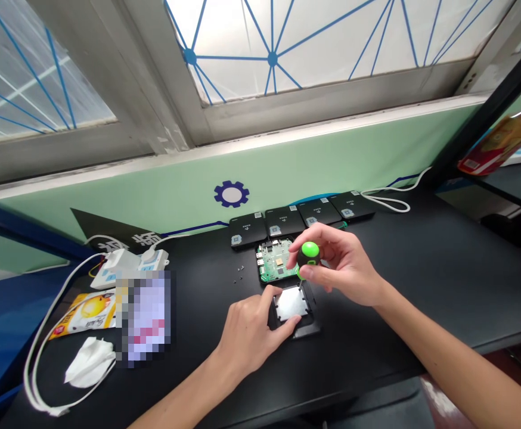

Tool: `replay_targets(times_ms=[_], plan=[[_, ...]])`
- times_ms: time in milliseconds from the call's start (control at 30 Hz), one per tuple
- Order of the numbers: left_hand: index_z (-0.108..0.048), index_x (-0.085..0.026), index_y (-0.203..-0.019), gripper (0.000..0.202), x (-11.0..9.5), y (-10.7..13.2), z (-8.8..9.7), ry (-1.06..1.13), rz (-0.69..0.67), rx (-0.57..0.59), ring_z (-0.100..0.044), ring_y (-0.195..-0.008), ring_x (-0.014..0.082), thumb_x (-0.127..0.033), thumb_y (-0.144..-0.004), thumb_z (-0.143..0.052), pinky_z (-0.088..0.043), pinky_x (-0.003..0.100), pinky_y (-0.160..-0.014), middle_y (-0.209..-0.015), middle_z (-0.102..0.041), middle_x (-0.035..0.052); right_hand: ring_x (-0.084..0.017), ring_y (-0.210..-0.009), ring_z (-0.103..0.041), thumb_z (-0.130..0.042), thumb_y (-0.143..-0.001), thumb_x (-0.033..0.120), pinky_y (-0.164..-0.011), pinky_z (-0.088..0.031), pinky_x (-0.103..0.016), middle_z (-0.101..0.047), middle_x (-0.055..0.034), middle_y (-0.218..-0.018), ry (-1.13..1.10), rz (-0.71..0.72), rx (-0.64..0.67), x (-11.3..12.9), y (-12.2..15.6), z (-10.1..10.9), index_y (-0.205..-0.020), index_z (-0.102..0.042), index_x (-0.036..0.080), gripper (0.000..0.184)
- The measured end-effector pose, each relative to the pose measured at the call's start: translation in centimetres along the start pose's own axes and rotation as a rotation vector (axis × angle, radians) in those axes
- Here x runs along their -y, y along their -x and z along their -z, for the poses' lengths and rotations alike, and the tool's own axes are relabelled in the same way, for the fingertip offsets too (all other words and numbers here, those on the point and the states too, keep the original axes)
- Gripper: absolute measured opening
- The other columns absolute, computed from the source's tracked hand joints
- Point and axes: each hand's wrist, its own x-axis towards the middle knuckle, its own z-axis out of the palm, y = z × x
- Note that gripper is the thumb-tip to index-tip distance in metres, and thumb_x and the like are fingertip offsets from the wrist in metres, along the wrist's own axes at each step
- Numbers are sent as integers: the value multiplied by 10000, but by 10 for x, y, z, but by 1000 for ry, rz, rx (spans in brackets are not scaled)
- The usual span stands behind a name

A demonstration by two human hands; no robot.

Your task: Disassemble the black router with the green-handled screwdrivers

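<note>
My right hand (343,265) grips a green-and-black screwdriver (309,253) by its handle. Its shaft points down, with the tip at the upper right corner of a silver metal plate (291,305). That plate lies in a black plastic cover (309,330) on the desk. My left hand (247,328) holds the cover at its left side, fingers at the upper edge and thumb at the lower edge. Just behind sits a green circuit board (269,262) in a black case, partly hidden by my right hand. Several small screws (241,269) are scattered left of the case.
Several flat black boxes (248,229) line the wall. On the left are a white power strip (155,262), a snack packet (88,313), a blurred item (148,322), a crumpled tissue (89,362) and looping white cables (30,357). A shelf (511,182) stands at right.
</note>
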Motion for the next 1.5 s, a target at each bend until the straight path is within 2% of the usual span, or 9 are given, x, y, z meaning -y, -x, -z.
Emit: replay_targets(times_ms=[200, 400, 567, 700, 833, 967, 1100, 1233, 1500], plan=[[-693, -236, -1235, 380, -1, 1, 0, -17, 7, 8, -667, -568, 189, -510, -1000, -810, -389, 298, -573, -752, -720, -27, -142, -689, -678, -916, -948, 301, -418, -475, -182, -800, -62, -955, 32, 6, 7, -2, 1, -1, -1130, -799, 214, 233], [-699, -226, -1259, 374, -3, 0, 5, 52, 13, -5, -629, -529, 172, -516, -1027, -744, -408, 288, -573, -671, -654, -54, -115, -640, -612, -904, -965, 302, -439, -479, -196, -786, -48, -969, 69, 1, 2, -2, 2, 1, -1165, -811, 231, 232], [-727, -208, -1258, 316, 6, -6, 14, 112, 34, -169, -558, -488, 128, -452, -1136, -567, -392, 256, -573, -596, -526, -85, -98, -625, -575, -894, -978, 297, -449, -475, -191, -785, -36, -980, 68, 10, 3, -3, 1, 2, -1178, -806, 245, 225], [-767, -217, -1132, 309, 20, -15, 27, 57, 156, -285, -473, -485, 112, -421, -1134, -535, -350, 255, -571, -599, -445, -83, -102, -624, -570, -901, -970, 310, -448, -470, -197, -785, -38, -975, 65, -3, -4, -2, 1, 1, -1182, -807, 237, 243], [-795, -235, -999, 293, 36, -25, 44, 10, 344, -326, -493, -530, 127, -434, -1063, -589, -347, 280, -604, -599, -491, -65, -105, -623, -562, -890, -980, 312, -446, -464, -201, -787, -38, -973, 68, -1, -5, -1, 1, 0, -1180, -803, 237, 232], [-833, -266, -960, 283, 49, -34, 59, 40, 502, -282, -607, -643, 173, -462, -997, -632, -385, 303, -641, -688, -641, -30, -102, -623, -550, -885, -988, 321, -454, -469, -203, -788, -33, -984, 80, 0, -16, -1, 1, -1, -1182, -800, 251, 223], [-868, -288, -918, 265, 54, -39, 65, 10, 521, -178, -691, -773, 223, -435, -962, -653, -416, 315, -665, -859, -746, 18, -111, -628, -556, -882, -987, 349, -454, -472, -214, -785, -42, -984, 89, -8, -19, 0, 1, -1, -1179, -798, 240, 236], [-890, -302, -915, 234, 51, -37, 62, -19, 513, -41, -724, -778, 240, -468, -966, -734, -416, 317, -655, -912, -779, 28, -110, -624, -560, -889, -977, 354, -450, -470, -212, -784, -41, -972, 90, -5, -26, 0, 1, -1, -1172, -796, 238, 244], [-873, -290, -962, 120, 41, -33, 53, -85, 511, -2, -752, -851, 257, -364, -1005, -789, -403, 308, -668, -950, -810, 13, -120, -664, -629, -877, -992, 340, -426, -457, -195, -787, -38, -941, 85, 76, -82, 1, 2, -3, -1166, -802, 231, 218]])
